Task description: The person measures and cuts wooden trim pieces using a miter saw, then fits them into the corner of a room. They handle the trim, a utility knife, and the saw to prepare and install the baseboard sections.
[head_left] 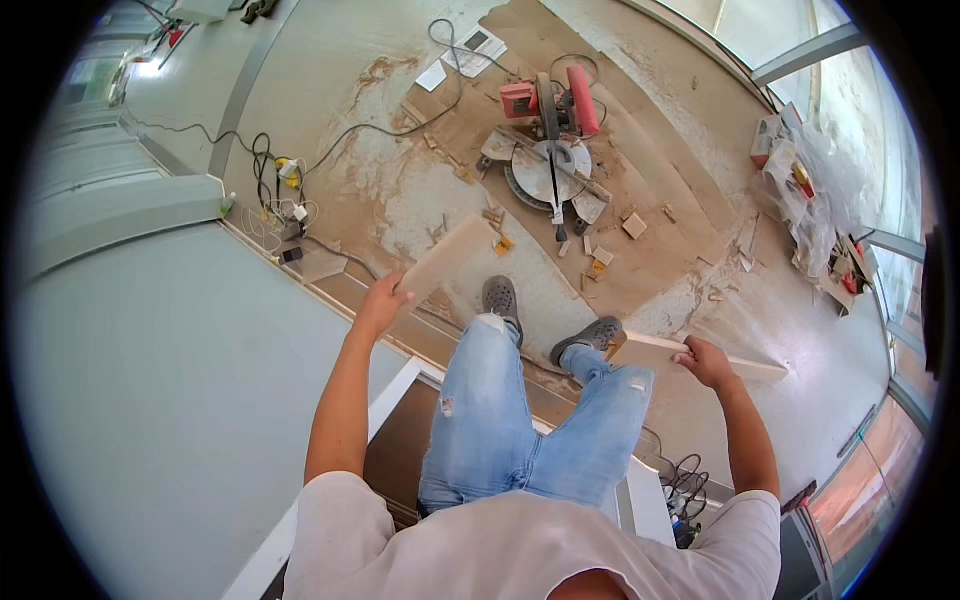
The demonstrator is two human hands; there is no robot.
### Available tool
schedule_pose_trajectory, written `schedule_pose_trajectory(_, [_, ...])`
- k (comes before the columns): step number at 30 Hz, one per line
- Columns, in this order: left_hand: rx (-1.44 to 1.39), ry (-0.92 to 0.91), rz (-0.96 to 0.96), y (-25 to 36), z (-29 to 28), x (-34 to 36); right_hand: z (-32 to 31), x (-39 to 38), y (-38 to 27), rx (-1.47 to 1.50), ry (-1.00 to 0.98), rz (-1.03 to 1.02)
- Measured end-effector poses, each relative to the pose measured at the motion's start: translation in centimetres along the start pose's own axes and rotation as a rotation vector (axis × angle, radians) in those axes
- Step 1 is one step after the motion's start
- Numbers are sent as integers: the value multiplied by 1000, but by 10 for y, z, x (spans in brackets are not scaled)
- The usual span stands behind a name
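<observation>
My left hand point(381, 303) is closed on the near end of a pale wooden board point(448, 257), which slants away toward the floor ahead of my feet. Out to the right, my right hand point(706, 361) grips the upper edge of a second pale board point(745, 367). That board runs from beside my knee out to the right, and its near end shows a brown edge. Both boards are apart from each other, one on either side of my legs. Beyond my feet stands a red miter saw point(552, 150) with a round metal base; neither hand touches it.
Brown protective paper point(660, 190) lies under the saw, strewn with sawdust and wood offcuts point(634, 226). A black cord point(400, 131) runs left to a cluster of plugs point(290, 215). Clear plastic sheeting point(810, 190) is heaped by the windows. White papers point(475, 50) lie behind the saw.
</observation>
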State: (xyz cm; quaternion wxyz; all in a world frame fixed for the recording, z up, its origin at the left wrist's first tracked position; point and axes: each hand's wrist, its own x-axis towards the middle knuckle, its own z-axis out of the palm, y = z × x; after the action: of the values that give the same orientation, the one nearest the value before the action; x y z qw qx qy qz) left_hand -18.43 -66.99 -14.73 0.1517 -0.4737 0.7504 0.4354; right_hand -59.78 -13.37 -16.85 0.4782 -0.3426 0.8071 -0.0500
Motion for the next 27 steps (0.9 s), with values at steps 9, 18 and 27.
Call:
schedule_pose_trajectory(9, [483, -174, 64, 36, -12, -115, -1, -98, -67, -27, -22, -71])
schedule_pose_trajectory(18, [493, -294, -79, 37, -12, -205, -28, -205, -136, 42, 3, -71])
schedule_pose_trajectory(27, [336, -206, -15, 5, -23, -216, -43, -261, -191, 141, 54, -74])
